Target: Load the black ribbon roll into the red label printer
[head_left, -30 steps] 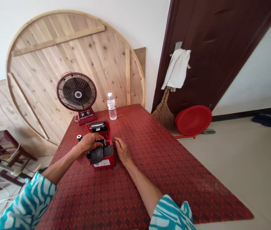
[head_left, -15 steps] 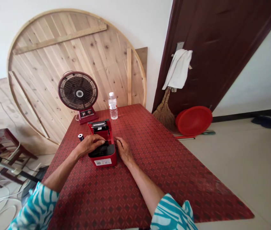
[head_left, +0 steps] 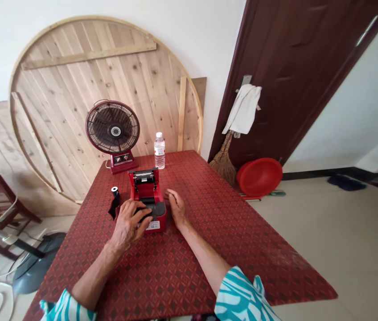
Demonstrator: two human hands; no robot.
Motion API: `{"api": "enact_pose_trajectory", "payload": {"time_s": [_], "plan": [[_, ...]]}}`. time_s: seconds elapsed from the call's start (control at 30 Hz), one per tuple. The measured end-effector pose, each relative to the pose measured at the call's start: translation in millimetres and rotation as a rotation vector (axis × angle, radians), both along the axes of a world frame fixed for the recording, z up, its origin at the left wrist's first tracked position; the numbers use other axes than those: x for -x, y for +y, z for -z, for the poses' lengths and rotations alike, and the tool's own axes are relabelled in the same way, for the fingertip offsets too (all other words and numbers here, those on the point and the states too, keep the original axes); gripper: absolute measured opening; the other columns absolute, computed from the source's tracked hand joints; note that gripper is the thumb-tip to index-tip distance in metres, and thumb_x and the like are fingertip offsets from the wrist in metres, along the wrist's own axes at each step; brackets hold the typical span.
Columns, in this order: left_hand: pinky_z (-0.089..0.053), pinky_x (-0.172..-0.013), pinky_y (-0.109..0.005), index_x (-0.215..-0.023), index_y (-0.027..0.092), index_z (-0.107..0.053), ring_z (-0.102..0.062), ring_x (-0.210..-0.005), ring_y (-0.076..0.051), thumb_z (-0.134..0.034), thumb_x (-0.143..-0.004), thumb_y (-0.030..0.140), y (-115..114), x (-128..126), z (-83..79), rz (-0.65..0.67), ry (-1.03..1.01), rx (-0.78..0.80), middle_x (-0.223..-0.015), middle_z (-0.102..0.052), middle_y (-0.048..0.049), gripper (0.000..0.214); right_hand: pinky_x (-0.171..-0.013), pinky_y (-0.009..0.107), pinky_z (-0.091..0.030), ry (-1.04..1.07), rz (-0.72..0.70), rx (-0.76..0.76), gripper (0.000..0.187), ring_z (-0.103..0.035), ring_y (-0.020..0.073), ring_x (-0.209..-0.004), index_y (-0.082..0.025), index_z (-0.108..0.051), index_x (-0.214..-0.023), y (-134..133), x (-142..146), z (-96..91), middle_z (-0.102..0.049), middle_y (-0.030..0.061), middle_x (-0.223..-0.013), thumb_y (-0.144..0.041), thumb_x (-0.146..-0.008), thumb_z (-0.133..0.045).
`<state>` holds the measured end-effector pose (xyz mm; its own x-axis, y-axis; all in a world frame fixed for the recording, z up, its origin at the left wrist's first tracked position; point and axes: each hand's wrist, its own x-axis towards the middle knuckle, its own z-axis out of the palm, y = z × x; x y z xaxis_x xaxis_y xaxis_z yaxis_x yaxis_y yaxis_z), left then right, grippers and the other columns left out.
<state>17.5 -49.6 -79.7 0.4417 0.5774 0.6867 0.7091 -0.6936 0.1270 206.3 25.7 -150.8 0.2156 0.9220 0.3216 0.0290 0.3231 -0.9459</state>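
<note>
A small red and black label printer point(head_left: 162, 220) stands on the table with its lid raised toward the back, and a black roller shows inside the lid. My left hand point(head_left: 130, 220) lies over the printer's near left side, fingers spread, fingertips on its black front top. It covers part of the white label on the printer's front. Just off the printer's right side is my right hand point(head_left: 178, 208), fingers loosely extended, with nothing seen in it. A small black roll with a white core point(head_left: 114, 191) stands left of the printer, with a dark loose strip beside it.
The table point(head_left: 242, 263) has a red patterned cover. At its far end stand a fan point(head_left: 115, 131) and a water bottle point(head_left: 159, 154). A round wooden panel leans on the wall. Right of the table are a broom point(head_left: 224, 162) and a red basin point(head_left: 259, 177).
My left hand has moved out of the printer's open middle to its near left edge, with its fingers spread more. The right hand stays beside the printer. The view has shifted slightly.
</note>
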Motion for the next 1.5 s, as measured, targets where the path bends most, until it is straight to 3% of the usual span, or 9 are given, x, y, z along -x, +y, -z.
{"api": "enact_pose_trajectory", "payload": {"time_s": [0.07, 0.27, 0.37, 0.57, 0.77, 0.9, 1.03, 1.33, 1.5], "plan": [[-0.037, -0.099, -0.046, -0.102, 0.023, -0.065, -0.057, -0.097, -0.021, -0.056, -0.085, 0.026, -2, 0, 2.5, -0.009, 0.013, -0.037, -0.096, -0.063, -0.0069, 0.02, -0.098, 0.041, -0.044, 0.051, -0.006, -0.029, 0.042, -0.061, 0.0203, -0.106, -0.019, -0.058, -0.112, 11, 2, -16.5, -0.065, 0.0103, -0.116, -0.046, -0.085, -0.041], [-0.033, -0.102, -0.046, -0.103, 0.022, -0.061, -0.058, -0.099, -0.022, -0.057, -0.083, 0.026, -7, 3, 1.4, 0.003, -0.002, -0.057, -0.094, -0.067, -0.0057, 0.021, -0.1, 0.037, -0.042, -0.027, -0.068, -0.171, 0.039, -0.057, 0.018, -0.111, -0.022, -0.059, -0.11, 50, 22, -95.7, -0.064, 0.0047, -0.117, -0.046, -0.086, -0.04], [-0.034, -0.101, -0.047, -0.095, 0.021, -0.06, -0.058, -0.1, -0.022, -0.06, -0.082, 0.028, -8, 2, -1.5, 0.021, -0.006, -0.054, -0.095, -0.067, -0.0062, 0.015, -0.095, 0.037, -0.044, -0.101, -0.122, -0.154, 0.038, -0.061, 0.0187, -0.102, -0.022, -0.059, -0.11, 51, 29, -111.2, -0.069, 0.0038, -0.103, -0.044, -0.086, -0.04], [-0.032, -0.104, -0.048, -0.092, 0.022, -0.063, -0.058, -0.102, -0.023, -0.06, -0.081, 0.033, -10, 1, 0.5, -0.003, -0.017, -0.051, -0.094, -0.069, -0.0061, 0.016, -0.093, 0.035, -0.046, -0.132, -0.126, -0.239, 0.038, -0.062, 0.0181, -0.101, -0.023, -0.055, -0.116, -1, 22, -89.2, -0.067, 0.0061, -0.11, -0.043, -0.091, -0.035], [-0.029, -0.105, -0.049, -0.092, 0.024, -0.065, -0.058, -0.102, -0.023, -0.061, -0.08, 0.036, -8, 3, 4.8, -0.005, -0.028, -0.036, -0.092, -0.07, -0.0043, 0.017, -0.099, 0.039, -0.042, -0.356, -0.135, -0.296, 0.036, -0.059, 0.0195, -0.109, -0.024, -0.054, -0.119, -43, 7, -55.4, -0.067, 0.0065, -0.111, -0.036, -0.094, -0.032], [-0.029, -0.106, -0.047, -0.1, 0.022, -0.063, -0.056, -0.103, -0.023, -0.057, -0.082, 0.04, -6, 9, 3.9, 0.027, -0.055, -0.002, -0.1, -0.069, -0.0059, 0.026, -0.098, 0.042, -0.041, -0.489, -0.128, -0.405, 0.037, -0.058, 0.0216, -0.109, -0.024, -0.055, -0.12, -46, 4, -43.7, -0.068, 0.0062, -0.108, -0.034, -0.093, -0.032], [-0.027, -0.105, -0.048, -0.116, 0.018, -0.057, -0.053, -0.109, -0.025, -0.051, -0.084, 0.042, 0, 19, 4.9, -0.073, -0.107, 0.029, -0.114, -0.062, -0.0109, 0.04, -0.098, 0.043, -0.041, -0.511, -0.111, -0.396, 0.039, -0.058, 0.022, -0.11, -0.024, -0.055, -0.12, -46, 4, -43.3, -0.068, 0.006, -0.108, -0.035, -0.093, -0.029], [-0.021, -0.108, -0.047, -0.11, 0.021, -0.062, -0.051, -0.111, -0.026, -0.054, -0.083, 0.04, 5, 24, 11.6, -0.125, -0.076, 0.038, -0.109, -0.066, -0.0074, 0.034, -0.101, 0.043, -0.04, -0.523, -0.113, -0.438, 0.038, -0.055, 0.0209, -0.114, -0.024, -0.058, -0.117, -46, 0, -38.2, -0.068, 0.006, -0.11, -0.029, -0.094, -0.029], [-0.026, -0.105, -0.046, -0.111, 0.021, -0.061, -0.052, -0.11, -0.023, -0.044, -0.089, 0.038, 4, 25, 12.5, -0.084, -0.252, 0.151, -0.111, -0.065, -0.0075, 0.033, -0.099, 0.044, -0.042, -0.496, -0.125, -0.465, 0.037, -0.056, 0.0211, -0.113, -0.024, -0.057, -0.118, -46, 0, -34.7, -0.067, 0.0066, -0.112, -0.029, -0.094, -0.029]]}}
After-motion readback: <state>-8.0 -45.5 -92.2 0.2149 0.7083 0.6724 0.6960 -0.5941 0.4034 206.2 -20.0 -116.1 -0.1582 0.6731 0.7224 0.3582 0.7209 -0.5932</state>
